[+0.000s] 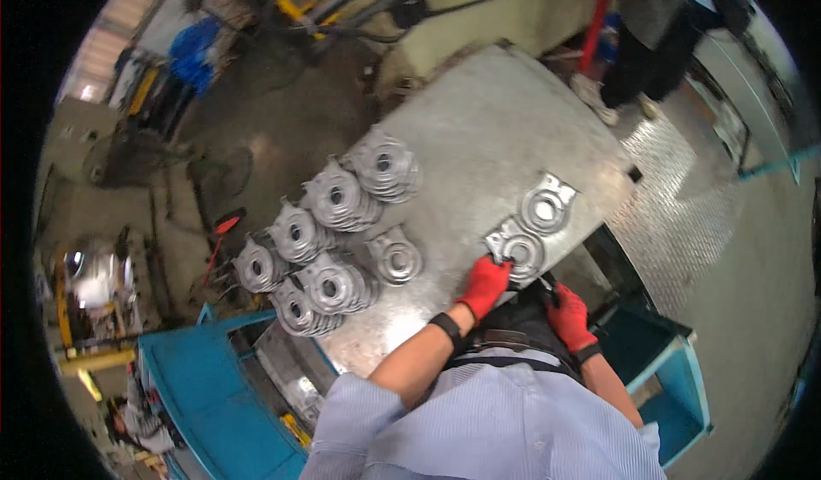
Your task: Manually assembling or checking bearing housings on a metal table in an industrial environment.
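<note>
My left hand (486, 287), in a red glove with dark fingertips, grips the near edge of a round, ringed metal casting (523, 256) at the table's front edge. A second casting of the same shape (546, 209) lies just beyond it, its centre bright. Close to my body, my right hand (568, 316), gloved in red, is closed beside the table edge. Something small and dark pokes out from its fingers toward the casting, too blurred to name. Farther left, a single casting (398, 259) lies flat on the metal table (479, 129).
Several stacks of castings (336, 198) line the table's left side. Blue metal cabinets (214, 394) stand at the lower left, with a blue frame (676, 369) at the right. A person (658, 35) stands beyond the far right corner, near a tread-plate floor panel (684, 198).
</note>
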Demonstrator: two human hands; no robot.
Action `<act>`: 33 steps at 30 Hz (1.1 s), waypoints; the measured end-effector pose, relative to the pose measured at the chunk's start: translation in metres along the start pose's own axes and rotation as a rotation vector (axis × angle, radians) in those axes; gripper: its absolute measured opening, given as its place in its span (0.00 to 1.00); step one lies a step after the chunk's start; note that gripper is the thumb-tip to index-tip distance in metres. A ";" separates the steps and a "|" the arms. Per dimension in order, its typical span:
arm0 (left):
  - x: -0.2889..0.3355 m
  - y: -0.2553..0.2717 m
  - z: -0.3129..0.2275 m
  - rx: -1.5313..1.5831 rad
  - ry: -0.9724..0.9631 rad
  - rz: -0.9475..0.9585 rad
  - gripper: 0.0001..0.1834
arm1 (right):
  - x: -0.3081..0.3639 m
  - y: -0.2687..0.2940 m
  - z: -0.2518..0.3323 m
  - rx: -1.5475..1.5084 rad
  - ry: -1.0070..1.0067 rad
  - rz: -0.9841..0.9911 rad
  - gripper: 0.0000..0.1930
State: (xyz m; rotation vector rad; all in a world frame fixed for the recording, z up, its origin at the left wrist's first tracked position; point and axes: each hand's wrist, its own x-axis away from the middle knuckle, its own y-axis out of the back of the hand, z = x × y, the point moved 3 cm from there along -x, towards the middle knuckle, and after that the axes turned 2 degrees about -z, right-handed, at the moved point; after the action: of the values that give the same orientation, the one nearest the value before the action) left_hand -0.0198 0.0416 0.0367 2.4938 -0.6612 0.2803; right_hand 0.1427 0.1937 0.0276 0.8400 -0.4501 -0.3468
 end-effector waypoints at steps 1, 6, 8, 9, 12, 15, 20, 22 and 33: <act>0.001 0.001 -0.001 0.044 0.024 -0.011 0.19 | -0.001 0.001 0.002 -0.009 -0.035 -0.037 0.21; 0.019 0.043 -0.024 -0.172 0.089 -0.230 0.19 | -0.004 0.014 -0.018 -0.383 -0.132 -0.185 0.19; 0.037 0.080 -0.029 -0.283 0.002 -0.338 0.19 | -0.004 0.013 -0.032 -0.378 -0.103 -0.166 0.20; 0.047 0.101 -0.033 -0.340 -0.042 -0.390 0.19 | 0.000 0.009 -0.045 -0.309 -0.062 -0.183 0.20; 0.072 0.184 -0.032 -0.273 0.188 -0.440 0.19 | 0.000 0.009 -0.044 -0.262 -0.039 -0.178 0.19; 0.096 0.273 -0.013 -0.495 0.178 -0.693 0.18 | 0.000 0.006 -0.061 -0.314 -0.064 -0.124 0.21; 0.117 0.403 0.043 -0.711 0.250 -0.943 0.21 | -0.004 0.007 -0.067 -0.213 -0.058 -0.178 0.24; 0.126 0.439 0.069 -0.821 0.195 -0.991 0.21 | -0.005 0.012 -0.054 -0.256 -0.090 -0.154 0.23; 0.111 0.480 0.123 -1.027 0.367 -0.915 0.15 | -0.003 0.001 -0.076 -0.155 -0.085 -0.158 0.22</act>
State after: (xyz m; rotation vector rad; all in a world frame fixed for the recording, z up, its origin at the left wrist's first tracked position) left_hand -0.1620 -0.4226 0.1851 1.4534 0.4390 0.0122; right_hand 0.1794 0.2434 -0.0170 0.7134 -0.4311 -0.5575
